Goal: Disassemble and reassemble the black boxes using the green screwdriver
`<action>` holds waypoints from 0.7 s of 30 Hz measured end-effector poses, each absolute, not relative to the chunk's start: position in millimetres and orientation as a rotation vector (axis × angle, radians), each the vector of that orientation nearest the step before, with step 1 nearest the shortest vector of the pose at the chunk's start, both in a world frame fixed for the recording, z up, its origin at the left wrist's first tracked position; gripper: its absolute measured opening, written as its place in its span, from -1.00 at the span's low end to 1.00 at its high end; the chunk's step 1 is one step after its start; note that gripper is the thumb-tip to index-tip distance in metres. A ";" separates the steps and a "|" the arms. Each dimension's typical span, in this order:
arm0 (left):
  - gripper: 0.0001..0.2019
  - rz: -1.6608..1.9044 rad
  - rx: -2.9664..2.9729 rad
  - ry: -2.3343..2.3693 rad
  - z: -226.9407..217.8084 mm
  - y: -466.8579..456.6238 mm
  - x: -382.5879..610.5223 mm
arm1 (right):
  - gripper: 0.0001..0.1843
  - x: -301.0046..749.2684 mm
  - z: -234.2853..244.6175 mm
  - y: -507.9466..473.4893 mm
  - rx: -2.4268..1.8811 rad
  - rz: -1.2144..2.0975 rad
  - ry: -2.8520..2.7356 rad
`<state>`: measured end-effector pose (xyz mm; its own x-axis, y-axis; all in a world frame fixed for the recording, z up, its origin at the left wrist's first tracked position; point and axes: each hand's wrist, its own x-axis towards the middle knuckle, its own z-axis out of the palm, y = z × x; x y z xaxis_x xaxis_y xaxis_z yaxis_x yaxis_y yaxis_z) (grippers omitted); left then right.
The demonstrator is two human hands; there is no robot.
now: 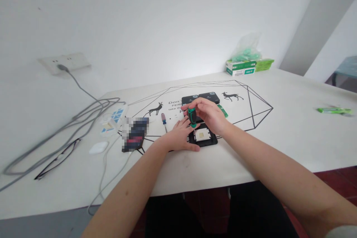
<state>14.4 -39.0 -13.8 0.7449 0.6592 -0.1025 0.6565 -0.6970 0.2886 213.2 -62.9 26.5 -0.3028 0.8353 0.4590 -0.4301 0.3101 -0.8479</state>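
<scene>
My right hand is closed around the green-and-black handle of a screwdriver. The screwdriver stands nearly upright, its tip down at the left side of an open black plastic case. Inside the case lies a white board with a small gold-coloured square. My left hand holds the case at its left side, thumb along the near edge and fingers toward the far edge. Just behind, two closed black cases lie side by side, partly covered by my right hand. A green circuit board shows beyond my right wrist.
A second screwdriver lies left of my hands, close to a phone. Further left are glasses, a white earphone case, a clear box and a coiled grey cable. Green-and-white boxes stand against the wall.
</scene>
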 end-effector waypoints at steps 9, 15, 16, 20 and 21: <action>0.13 0.014 2.648 1.017 -15.1 -37.7 14.8 | -0.52 205.4 25.7 -67.4 -0.464 1.371 -1.378; 0.14 -0.045 2.636 1.052 -12.1 -40.2 16.2 | -0.63 210.3 20.9 -60.1 -0.517 1.124 -1.472; 0.15 -0.051 2.629 1.057 -11.9 -40.5 16.1 | -0.65 211.3 20.5 -58.6 -0.533 1.074 -1.486; 0.13 -0.007 2.622 1.033 -13.7 -39.7 14.3 | -0.73 213.7 20.4 -54.7 -0.580 0.945 -1.503; 0.13 0.009 2.622 1.024 -14.3 -39.3 13.8 | -0.75 213.8 20.6 -54.1 -0.586 0.931 -1.500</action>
